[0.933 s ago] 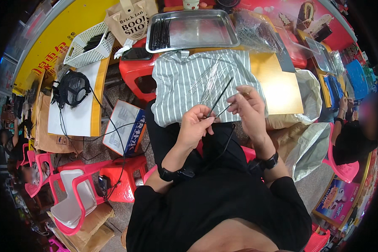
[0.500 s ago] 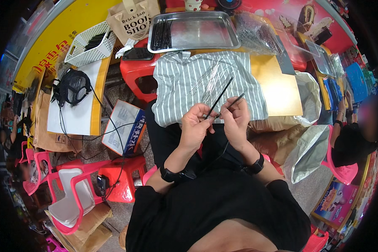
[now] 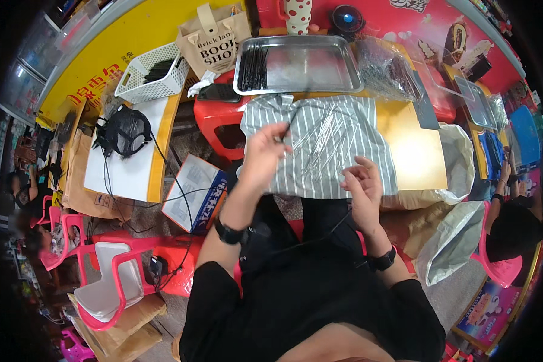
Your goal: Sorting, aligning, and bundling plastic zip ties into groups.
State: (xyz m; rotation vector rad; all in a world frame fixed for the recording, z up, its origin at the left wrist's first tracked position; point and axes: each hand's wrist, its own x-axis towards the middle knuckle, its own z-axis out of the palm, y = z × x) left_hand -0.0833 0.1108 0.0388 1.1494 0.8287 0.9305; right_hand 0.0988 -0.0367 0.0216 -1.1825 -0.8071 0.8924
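My left hand (image 3: 263, 158) is raised over the left part of a grey-and-white striped cloth (image 3: 377, 136). Its fingers are closed on a thin black stick (image 3: 292, 120), which is smeared by motion and points up toward the metal tray (image 3: 311, 92). Several similar black sticks (image 3: 253, 67) lie side by side at the tray's left end. My right hand (image 3: 365, 192) hovers at the cloth's near edge, fingers loosely bent and apart, with nothing seen in them. Between the hands, thin silvery wires (image 3: 324, 142) are scattered on the cloth.
To the left stand a white basket (image 3: 140, 84) with dark sticks and a board bearing a black strapped item (image 3: 127, 130). A clear plastic bag (image 3: 386, 69) of dark strands lies right of the tray. A box (image 3: 190, 187), cables and pink chairs fill the lower left.
My hands have parted. The left hand has moved up and left with a black stick; the right has moved right and down, and its fingers have let go. The view has shifted slightly.
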